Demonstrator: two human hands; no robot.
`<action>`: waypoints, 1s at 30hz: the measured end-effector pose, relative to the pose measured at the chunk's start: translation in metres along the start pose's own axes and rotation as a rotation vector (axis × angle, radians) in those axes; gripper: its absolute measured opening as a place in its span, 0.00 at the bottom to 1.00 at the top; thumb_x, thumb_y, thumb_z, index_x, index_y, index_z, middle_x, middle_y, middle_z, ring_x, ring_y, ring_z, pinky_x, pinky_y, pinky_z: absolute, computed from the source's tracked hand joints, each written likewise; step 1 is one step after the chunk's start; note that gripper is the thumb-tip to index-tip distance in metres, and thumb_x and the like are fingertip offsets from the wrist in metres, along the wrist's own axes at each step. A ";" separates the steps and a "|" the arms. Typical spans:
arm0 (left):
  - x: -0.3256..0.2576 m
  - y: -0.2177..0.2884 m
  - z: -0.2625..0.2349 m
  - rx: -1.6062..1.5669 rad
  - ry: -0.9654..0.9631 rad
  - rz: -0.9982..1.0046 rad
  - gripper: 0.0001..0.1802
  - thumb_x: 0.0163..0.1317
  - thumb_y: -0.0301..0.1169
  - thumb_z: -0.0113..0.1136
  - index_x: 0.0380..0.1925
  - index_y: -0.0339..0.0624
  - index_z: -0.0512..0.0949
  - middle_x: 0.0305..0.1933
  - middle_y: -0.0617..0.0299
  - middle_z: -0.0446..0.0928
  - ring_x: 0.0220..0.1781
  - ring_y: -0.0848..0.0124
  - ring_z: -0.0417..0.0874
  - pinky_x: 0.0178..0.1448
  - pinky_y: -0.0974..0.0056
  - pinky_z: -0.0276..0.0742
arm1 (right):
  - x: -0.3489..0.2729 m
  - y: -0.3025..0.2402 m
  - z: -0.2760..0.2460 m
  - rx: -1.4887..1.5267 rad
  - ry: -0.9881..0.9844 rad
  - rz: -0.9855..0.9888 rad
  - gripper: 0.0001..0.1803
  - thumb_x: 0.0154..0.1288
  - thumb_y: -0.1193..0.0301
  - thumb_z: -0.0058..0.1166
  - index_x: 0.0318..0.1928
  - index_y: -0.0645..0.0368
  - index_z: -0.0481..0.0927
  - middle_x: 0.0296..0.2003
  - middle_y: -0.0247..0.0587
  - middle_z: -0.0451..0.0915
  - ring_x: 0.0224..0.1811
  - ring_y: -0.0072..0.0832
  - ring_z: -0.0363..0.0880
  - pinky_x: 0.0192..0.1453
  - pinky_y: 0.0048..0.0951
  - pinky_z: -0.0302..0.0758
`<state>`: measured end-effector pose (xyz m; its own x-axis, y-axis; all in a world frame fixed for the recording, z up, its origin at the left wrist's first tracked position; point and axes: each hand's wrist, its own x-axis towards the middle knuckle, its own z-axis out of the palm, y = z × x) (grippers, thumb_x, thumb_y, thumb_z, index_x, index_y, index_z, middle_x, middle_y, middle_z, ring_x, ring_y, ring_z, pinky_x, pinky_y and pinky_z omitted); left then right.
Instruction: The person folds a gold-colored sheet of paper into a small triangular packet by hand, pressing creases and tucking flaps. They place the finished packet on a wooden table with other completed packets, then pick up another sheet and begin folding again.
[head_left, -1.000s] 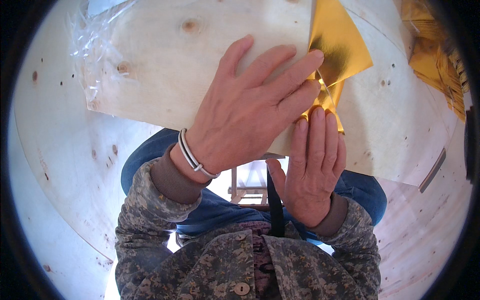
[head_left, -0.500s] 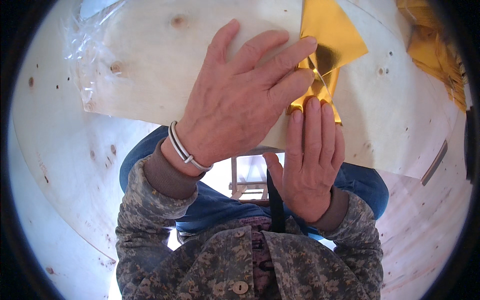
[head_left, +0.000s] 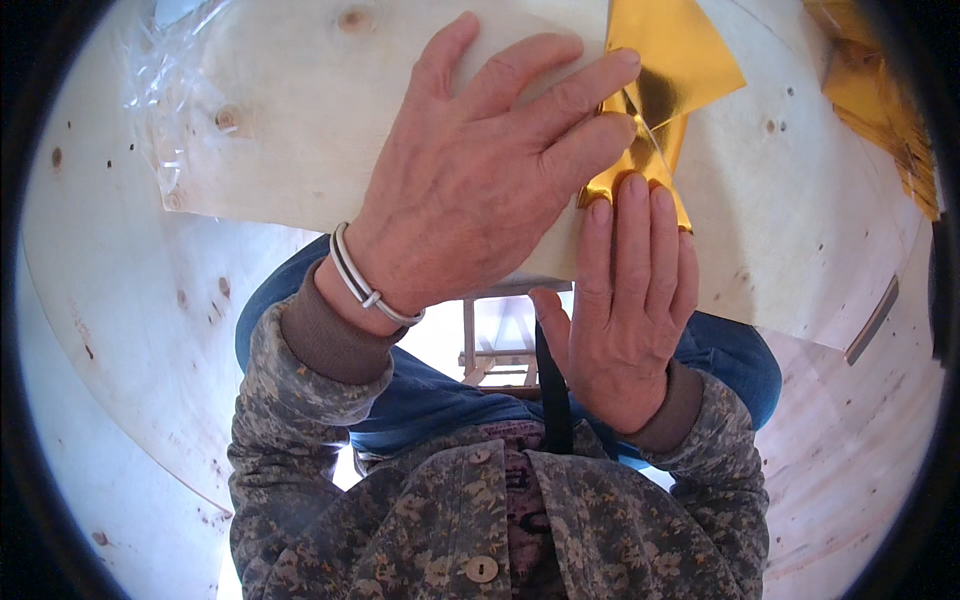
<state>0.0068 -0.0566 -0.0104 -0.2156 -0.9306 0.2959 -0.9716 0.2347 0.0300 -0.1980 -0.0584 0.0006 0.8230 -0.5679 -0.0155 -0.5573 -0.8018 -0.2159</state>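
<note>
A shiny gold foil sheet [head_left: 695, 65] lies partly folded on the pale wooden board in front of me, with flaps meeting along a slanting line. My left hand [head_left: 480, 175], with a bracelet at its wrist, reaches over from the left. Its fingers are spread, and the tips of two of them rest on the foil's left side. Below it, my right hand [head_left: 625, 315] lies flat with its fingers stretched out and thumb apart. Those fingertips press the foil's near edge and cover part of it.
More gold foil sheets [head_left: 880, 110] lie in a pile at the far right. Crinkled clear plastic strips [head_left: 160, 105] are at the far left of the wooden board [head_left: 290, 150]. A dark strip [head_left: 872, 320] sits at the board's right edge. My knees are under the board.
The whole view has shifted slightly, so board, foil and hands appear a little higher. Both hands keep about the same places on the foil.
</note>
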 end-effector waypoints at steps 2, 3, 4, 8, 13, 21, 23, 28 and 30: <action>-0.002 0.006 -0.003 -0.096 -0.043 -0.091 0.19 0.57 0.28 0.61 0.49 0.56 0.79 0.69 0.71 0.72 0.67 0.64 0.71 0.73 0.48 0.56 | 0.000 0.001 0.001 0.005 0.017 -0.009 0.33 0.64 0.63 0.51 0.68 0.64 0.67 0.71 0.55 0.64 0.75 0.48 0.60 0.77 0.50 0.51; -0.005 0.013 -0.006 -0.201 -0.084 -0.189 0.19 0.57 0.28 0.61 0.50 0.56 0.79 0.70 0.70 0.72 0.67 0.64 0.71 0.73 0.48 0.56 | 0.000 0.001 0.001 0.004 0.025 -0.013 0.33 0.64 0.63 0.51 0.68 0.64 0.67 0.71 0.55 0.64 0.75 0.48 0.60 0.77 0.50 0.51; -0.006 0.013 -0.006 -0.202 -0.088 -0.188 0.19 0.57 0.28 0.61 0.50 0.56 0.79 0.70 0.70 0.72 0.67 0.64 0.71 0.73 0.48 0.56 | 0.000 0.001 0.001 0.018 0.024 -0.010 0.34 0.63 0.63 0.52 0.68 0.63 0.67 0.71 0.55 0.64 0.75 0.48 0.60 0.77 0.51 0.51; -0.007 0.017 -0.009 -0.207 -0.099 -0.190 0.20 0.57 0.28 0.61 0.51 0.56 0.79 0.70 0.70 0.72 0.67 0.64 0.71 0.73 0.48 0.56 | 0.001 0.003 0.002 0.057 0.051 -0.008 0.35 0.62 0.62 0.54 0.68 0.61 0.68 0.71 0.55 0.64 0.75 0.47 0.60 0.77 0.50 0.52; -0.004 0.016 -0.012 -0.208 -0.124 -0.199 0.20 0.56 0.29 0.61 0.51 0.56 0.79 0.70 0.69 0.72 0.67 0.64 0.72 0.73 0.48 0.56 | 0.004 0.004 0.001 0.062 0.071 0.000 0.36 0.60 0.60 0.56 0.68 0.58 0.69 0.70 0.52 0.64 0.74 0.45 0.60 0.76 0.49 0.55; 0.000 0.024 -0.016 -0.024 -0.103 -0.198 0.16 0.58 0.31 0.61 0.47 0.59 0.82 0.69 0.73 0.73 0.72 0.65 0.69 0.78 0.49 0.48 | 0.006 -0.003 0.008 -0.019 0.133 0.030 0.37 0.58 0.56 0.54 0.68 0.57 0.71 0.70 0.46 0.65 0.74 0.43 0.61 0.76 0.46 0.56; 0.000 0.028 -0.020 0.026 -0.144 -0.219 0.16 0.61 0.32 0.60 0.49 0.61 0.83 0.68 0.76 0.74 0.73 0.66 0.68 0.80 0.50 0.42 | 0.004 -0.004 0.008 0.017 0.115 0.034 0.35 0.60 0.59 0.52 0.67 0.59 0.71 0.71 0.47 0.64 0.75 0.43 0.60 0.77 0.47 0.54; 0.002 0.031 -0.026 0.087 -0.237 -0.222 0.19 0.63 0.32 0.59 0.55 0.62 0.81 0.66 0.78 0.77 0.75 0.66 0.65 0.81 0.50 0.33 | 0.003 -0.009 0.009 0.092 0.087 0.059 0.30 0.64 0.65 0.48 0.65 0.65 0.70 0.70 0.53 0.67 0.74 0.46 0.63 0.78 0.48 0.53; 0.002 0.032 -0.027 0.085 -0.262 -0.232 0.19 0.64 0.32 0.59 0.56 0.62 0.81 0.66 0.78 0.76 0.76 0.66 0.63 0.81 0.50 0.31 | 0.002 -0.008 0.008 0.114 0.083 0.057 0.29 0.65 0.65 0.47 0.65 0.66 0.70 0.69 0.54 0.67 0.73 0.48 0.64 0.78 0.48 0.53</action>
<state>-0.0217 -0.0433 0.0164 0.0047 -0.9994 0.0350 -0.9999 -0.0052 -0.0152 -0.1909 -0.0518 -0.0053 0.7759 -0.6289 0.0484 -0.5827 -0.7441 -0.3267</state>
